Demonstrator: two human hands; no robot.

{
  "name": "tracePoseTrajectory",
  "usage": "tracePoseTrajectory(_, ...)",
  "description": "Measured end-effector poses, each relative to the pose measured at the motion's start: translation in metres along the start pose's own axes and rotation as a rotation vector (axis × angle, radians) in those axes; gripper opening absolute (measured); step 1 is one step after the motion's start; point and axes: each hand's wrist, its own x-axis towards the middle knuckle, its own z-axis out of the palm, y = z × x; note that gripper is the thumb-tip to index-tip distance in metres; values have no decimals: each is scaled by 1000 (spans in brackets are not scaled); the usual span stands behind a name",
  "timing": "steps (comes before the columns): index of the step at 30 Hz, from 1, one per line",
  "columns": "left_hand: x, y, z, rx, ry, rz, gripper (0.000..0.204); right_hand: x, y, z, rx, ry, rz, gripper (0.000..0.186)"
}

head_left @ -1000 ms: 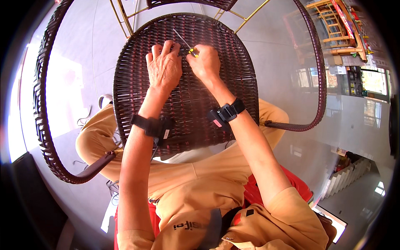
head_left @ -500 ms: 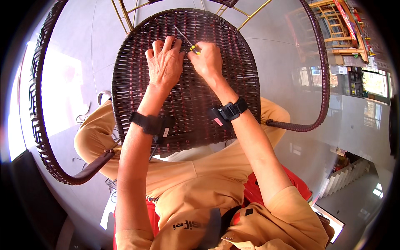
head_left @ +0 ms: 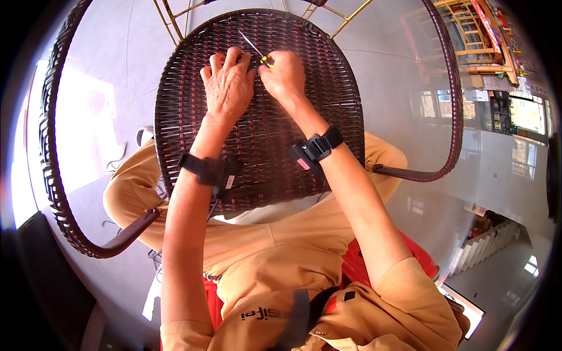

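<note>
A dark brown woven rattan seat panel with reddish strands fills the centre. My right hand is closed on a screwdriver with a yellow-and-black handle and a long thin metal shaft, which points up and left across the weave. Just left of it, my left hand rests on the weave with bent, separated fingers, its fingertips partly hidden. Each wrist wears a black strapped device.
Curved braided armrests arch on both sides. Gold metal rods lie beyond the seat. My bent legs are beneath it, over a red seat. A wooden rack stands at far right, on grey floor.
Both hands and the screwdriver appear slightly higher in the picture, as does the seat's upper rim. The right hand stays closed on the handle, and the left keeps its bent fingers.
</note>
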Motion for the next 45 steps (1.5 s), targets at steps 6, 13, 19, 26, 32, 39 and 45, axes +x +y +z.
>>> tracePoseTrajectory(6,-2,-2,-2,-6,3,9,35,4,-3,5,17,8,5,16)
tracePoseTrajectory(13,-10,1,-2,-30,-1,39,40,-9,27,-21,145,115,-111,30)
tracePoseTrajectory(19,-16,0,-2,-96,52,48,38,-35,45,-55,-63,225,-127,26)
tracePoseTrajectory(26,-17,-4,5,-45,90,106,31,-41,49,-66,-112,159,-387,22)
tracePoseTrajectory(32,-17,-4,9,-9,91,118,30,-25,63,-61,-263,258,-353,25)
tracePoseTrajectory(39,-17,-7,4,-146,140,59,29,-10,35,-81,-358,277,-675,33)
tracePoseTrajectory(45,-17,-3,3,-144,161,76,29,31,20,-41,-268,38,-864,22)
